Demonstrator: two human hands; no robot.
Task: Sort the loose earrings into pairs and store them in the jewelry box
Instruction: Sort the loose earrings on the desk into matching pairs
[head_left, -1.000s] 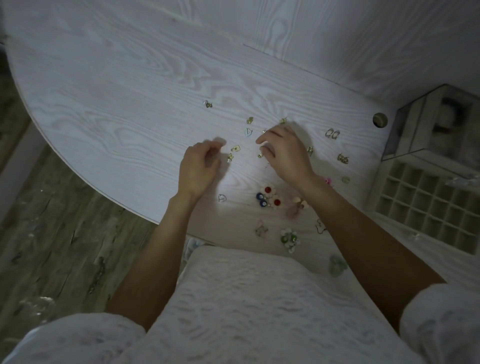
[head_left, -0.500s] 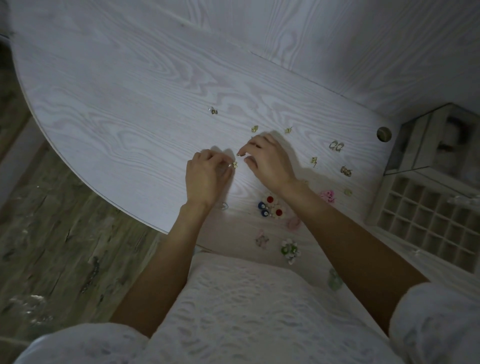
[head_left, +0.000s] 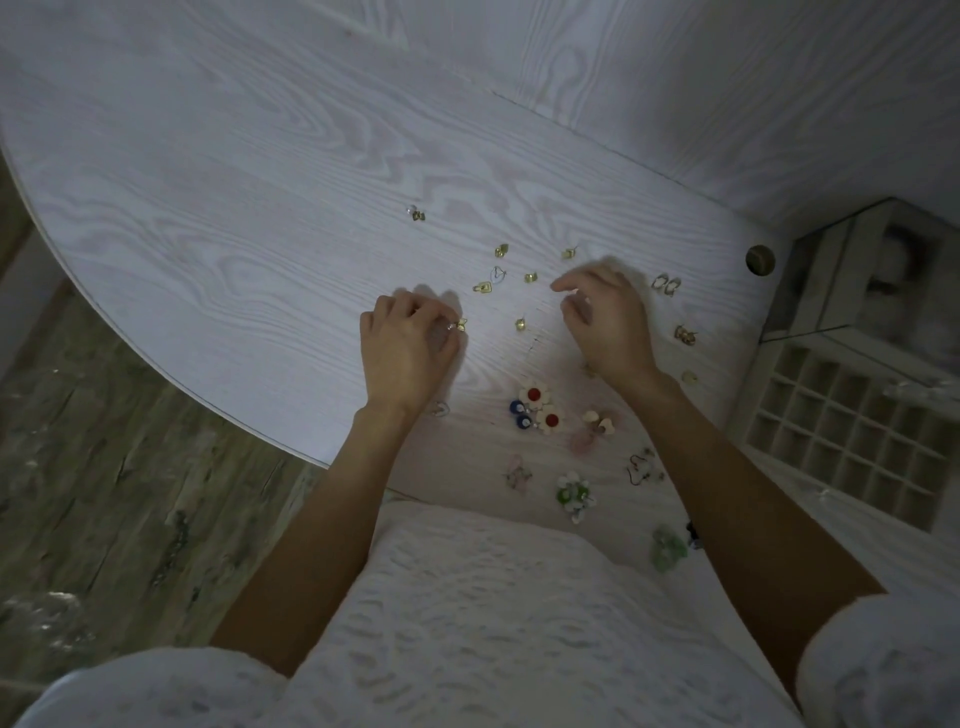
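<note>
Left hand (head_left: 408, 351) pinched a gold earring (head_left: 460, 325) over the bench (head_left: 234, 208); right hand (head_left: 605, 317) hovered loosely curled, holding nothing, left of the jewelry box (head_left: 852, 431), beyond the flower earrings (head_left: 540, 408)

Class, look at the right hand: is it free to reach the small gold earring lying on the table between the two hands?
Probably yes. The right hand hovers with loosely curled fingers that seem to hold nothing, and the small gold earring lies on bare table just to its left, with nothing between them.
</note>
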